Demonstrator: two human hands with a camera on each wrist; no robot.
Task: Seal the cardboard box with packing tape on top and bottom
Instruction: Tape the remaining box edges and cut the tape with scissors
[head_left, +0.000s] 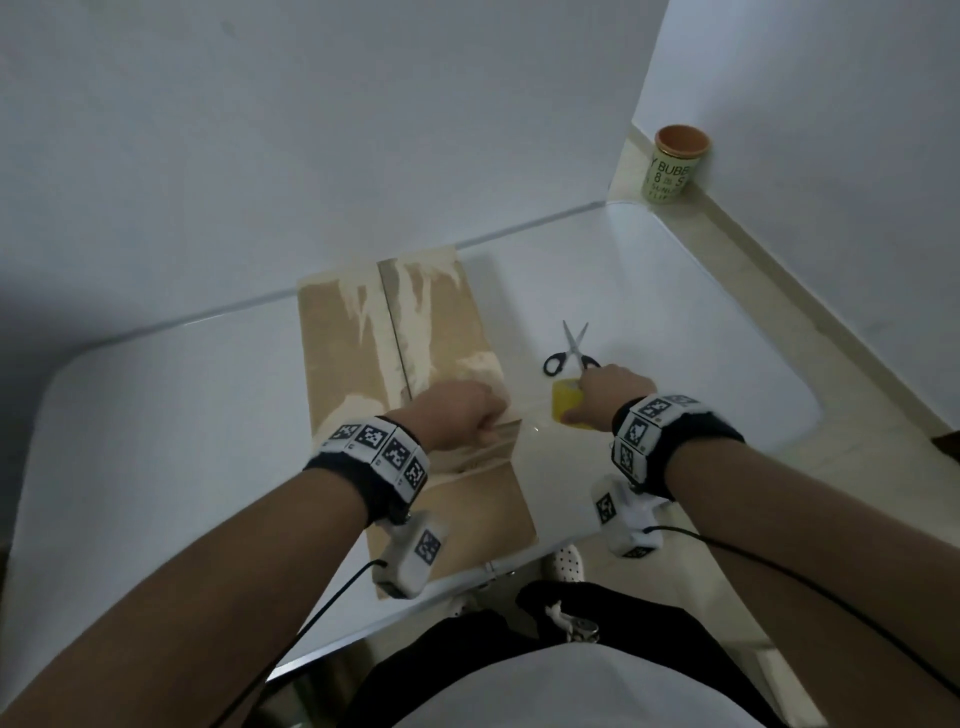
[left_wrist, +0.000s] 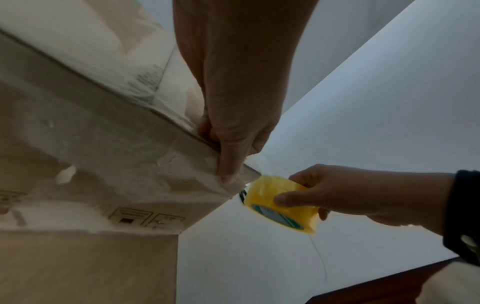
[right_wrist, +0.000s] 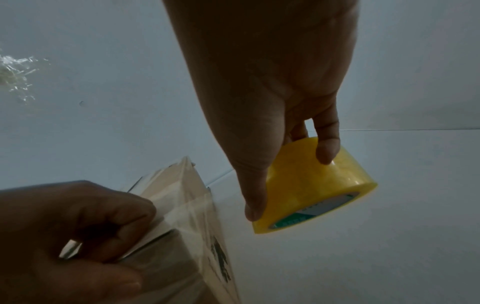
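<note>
A brown cardboard box (head_left: 353, 338) with old torn tape marks lies flat on the white table (head_left: 156, 441), its flaps closed along a centre seam. My left hand (head_left: 488, 421) grips the box's near right edge, fingers curled over the top and thumb (left_wrist: 228, 174) pressed on the side wall. My right hand (head_left: 597, 389) holds a yellow roll of clear packing tape (head_left: 566, 402) just right of that corner, thumb and fingers round its rim. A short clear strip of tape (left_wrist: 255, 162) runs from the box corner to the roll (left_wrist: 275, 197).
Black-handled scissors (head_left: 571, 353) lie open on the table just beyond my right hand. A yellow-green cup (head_left: 675, 166) stands on a ledge at the far right, by the wall. The box's near end reaches the table's front edge.
</note>
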